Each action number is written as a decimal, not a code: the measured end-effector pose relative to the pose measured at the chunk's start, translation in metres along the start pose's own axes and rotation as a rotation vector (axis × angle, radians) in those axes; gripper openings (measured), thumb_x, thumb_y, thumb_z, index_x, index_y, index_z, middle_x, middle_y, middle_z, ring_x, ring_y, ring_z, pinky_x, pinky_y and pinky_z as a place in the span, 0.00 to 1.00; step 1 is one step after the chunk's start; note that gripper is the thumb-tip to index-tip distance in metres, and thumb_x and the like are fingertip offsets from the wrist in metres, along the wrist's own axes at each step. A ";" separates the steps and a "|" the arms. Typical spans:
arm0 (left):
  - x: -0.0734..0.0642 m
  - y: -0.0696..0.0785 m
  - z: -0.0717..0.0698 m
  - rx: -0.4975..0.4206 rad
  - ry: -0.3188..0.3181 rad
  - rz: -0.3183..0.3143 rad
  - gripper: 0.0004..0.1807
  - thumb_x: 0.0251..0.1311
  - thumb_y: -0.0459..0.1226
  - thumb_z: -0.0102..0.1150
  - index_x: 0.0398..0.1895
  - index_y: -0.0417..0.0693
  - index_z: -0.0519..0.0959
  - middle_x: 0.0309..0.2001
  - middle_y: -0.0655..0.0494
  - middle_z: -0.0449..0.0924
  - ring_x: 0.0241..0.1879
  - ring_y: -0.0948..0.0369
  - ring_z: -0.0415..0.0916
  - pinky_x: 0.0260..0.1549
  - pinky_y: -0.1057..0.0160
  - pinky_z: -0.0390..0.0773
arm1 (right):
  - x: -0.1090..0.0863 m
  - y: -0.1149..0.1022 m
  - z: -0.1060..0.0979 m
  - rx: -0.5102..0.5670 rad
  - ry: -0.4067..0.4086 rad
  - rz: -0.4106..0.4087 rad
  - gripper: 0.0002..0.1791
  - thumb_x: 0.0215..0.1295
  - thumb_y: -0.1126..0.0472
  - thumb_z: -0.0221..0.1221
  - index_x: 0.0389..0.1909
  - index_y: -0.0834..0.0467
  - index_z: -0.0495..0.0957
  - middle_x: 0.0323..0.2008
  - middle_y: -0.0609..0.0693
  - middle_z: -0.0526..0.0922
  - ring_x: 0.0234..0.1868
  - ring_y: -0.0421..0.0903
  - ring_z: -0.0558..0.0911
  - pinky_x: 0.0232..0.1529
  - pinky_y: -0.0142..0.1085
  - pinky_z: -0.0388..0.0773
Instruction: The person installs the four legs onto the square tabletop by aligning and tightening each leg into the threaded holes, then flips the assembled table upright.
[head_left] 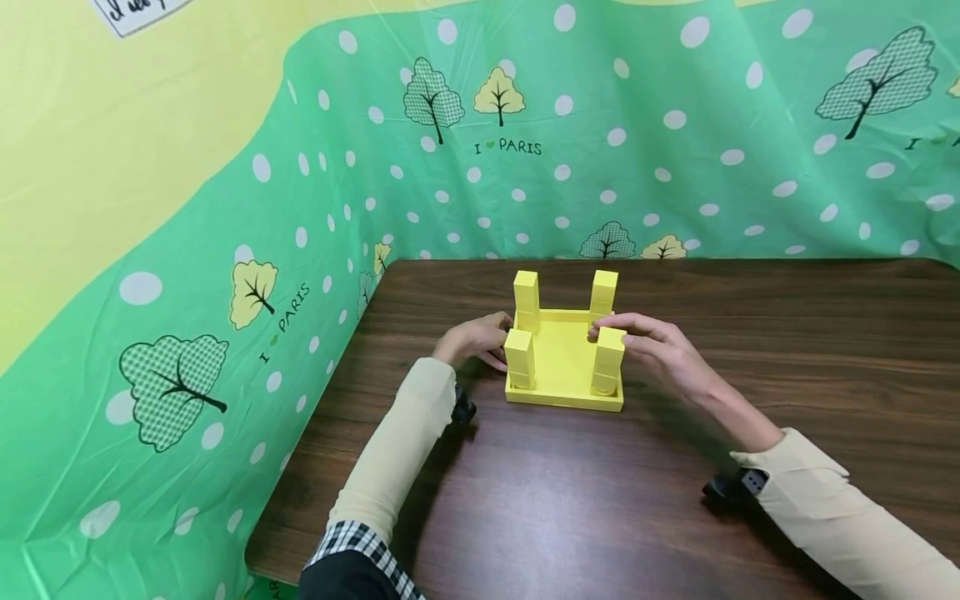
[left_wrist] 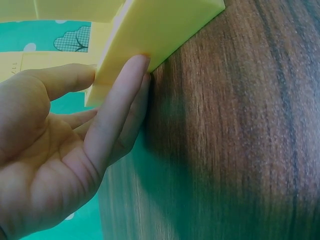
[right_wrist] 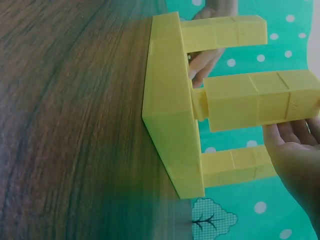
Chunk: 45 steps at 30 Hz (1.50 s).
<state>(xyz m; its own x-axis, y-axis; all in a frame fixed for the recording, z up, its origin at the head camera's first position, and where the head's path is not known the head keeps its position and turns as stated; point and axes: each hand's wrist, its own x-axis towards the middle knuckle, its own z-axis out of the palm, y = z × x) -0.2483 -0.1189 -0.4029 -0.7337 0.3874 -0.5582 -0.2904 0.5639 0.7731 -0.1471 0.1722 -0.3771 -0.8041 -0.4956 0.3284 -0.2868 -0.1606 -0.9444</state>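
A shallow yellow tray-like base [head_left: 564, 354] lies on the table with a square yellow post at each corner, like a small upturned table. My left hand [head_left: 474, 338] holds its left side. In the left wrist view the thumb meets the wall's edge [left_wrist: 125, 75] and the fingers lie against its outer face. With fingertips and thumb, my right hand [head_left: 671, 357] grips the near right post [head_left: 608, 358] by its upper part. The right wrist view shows a round peg [right_wrist: 200, 104] between this post and the base, the square part standing slightly off it.
The dark wooden table [head_left: 540, 500] extends around the base. A green dotted cloth [head_left: 637, 150] with printed trees hangs behind it and along the left side. Three other posts, such as the far left post [head_left: 527, 300], stand close to the hands.
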 end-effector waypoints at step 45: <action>-0.001 0.002 -0.001 0.003 -0.003 -0.015 0.28 0.65 0.28 0.45 0.67 0.46 0.56 0.37 0.42 0.75 0.32 0.55 0.78 0.36 0.58 0.86 | -0.001 -0.001 -0.001 -0.156 0.130 0.025 0.16 0.71 0.66 0.50 0.55 0.71 0.69 0.52 0.51 0.77 0.55 0.40 0.74 0.52 0.23 0.73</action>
<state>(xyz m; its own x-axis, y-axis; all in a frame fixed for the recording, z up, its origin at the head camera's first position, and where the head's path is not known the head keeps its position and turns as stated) -0.2487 -0.1185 -0.4004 -0.7274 0.3808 -0.5709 -0.2999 0.5718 0.7636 -0.1470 0.1736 -0.3765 -0.8697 -0.3816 0.3130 -0.3344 -0.0106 -0.9424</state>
